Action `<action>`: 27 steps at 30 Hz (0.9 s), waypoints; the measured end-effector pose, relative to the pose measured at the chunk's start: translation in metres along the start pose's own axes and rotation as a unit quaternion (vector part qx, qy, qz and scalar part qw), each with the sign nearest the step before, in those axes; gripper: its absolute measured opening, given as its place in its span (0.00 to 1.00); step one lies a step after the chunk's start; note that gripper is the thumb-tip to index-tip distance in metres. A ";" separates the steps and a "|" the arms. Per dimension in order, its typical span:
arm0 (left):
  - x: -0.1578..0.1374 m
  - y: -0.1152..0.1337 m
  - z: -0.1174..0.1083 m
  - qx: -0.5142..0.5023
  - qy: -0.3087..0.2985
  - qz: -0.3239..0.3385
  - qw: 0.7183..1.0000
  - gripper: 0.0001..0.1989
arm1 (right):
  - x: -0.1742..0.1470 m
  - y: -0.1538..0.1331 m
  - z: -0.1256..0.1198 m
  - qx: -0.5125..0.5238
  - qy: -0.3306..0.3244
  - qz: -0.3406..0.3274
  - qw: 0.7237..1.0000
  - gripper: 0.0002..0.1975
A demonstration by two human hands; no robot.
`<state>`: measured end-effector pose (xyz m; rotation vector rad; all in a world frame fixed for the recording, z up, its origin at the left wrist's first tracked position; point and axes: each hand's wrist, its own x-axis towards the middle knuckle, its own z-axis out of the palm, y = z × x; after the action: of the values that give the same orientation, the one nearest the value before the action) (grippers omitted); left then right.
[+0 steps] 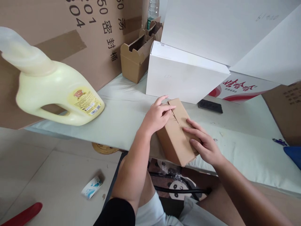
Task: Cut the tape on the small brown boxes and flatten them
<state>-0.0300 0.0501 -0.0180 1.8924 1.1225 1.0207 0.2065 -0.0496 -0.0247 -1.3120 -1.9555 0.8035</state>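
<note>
A small brown cardboard box sits tilted at the front edge of the covered table, its top flaps meeting at a slightly rough seam. My left hand lies against the box's far left part, with its fingers apart and one fingertip on the flap by the seam. On the right side, my right hand grips the box with spread fingers over its top; its palm side is hidden.
A pale yellow detergent jug stands at left. Behind are open cardboard carriers, a white box and a black phone. A blue item lies far right. A paper cup is on the floor.
</note>
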 end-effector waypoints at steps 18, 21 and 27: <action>-0.003 0.000 -0.005 -0.030 -0.009 -0.017 0.999 0.17 | -0.074 0.096 -0.026 -0.375 0.057 0.178 0.908 0.11; -0.004 0.001 -0.005 -0.030 -0.011 -0.017 0.999 0.17 | -0.076 0.087 -0.031 -0.383 0.073 0.192 0.901 0.05; -0.004 0.003 -0.004 0.000 -0.013 -0.006 1.000 0.17 | -0.055 0.042 -0.039 -0.248 0.257 0.269 0.895 0.02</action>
<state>-0.0332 0.0463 -0.0148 1.8916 1.1177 0.9855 0.2761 -0.0826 -0.0427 -2.1665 -1.4124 0.1270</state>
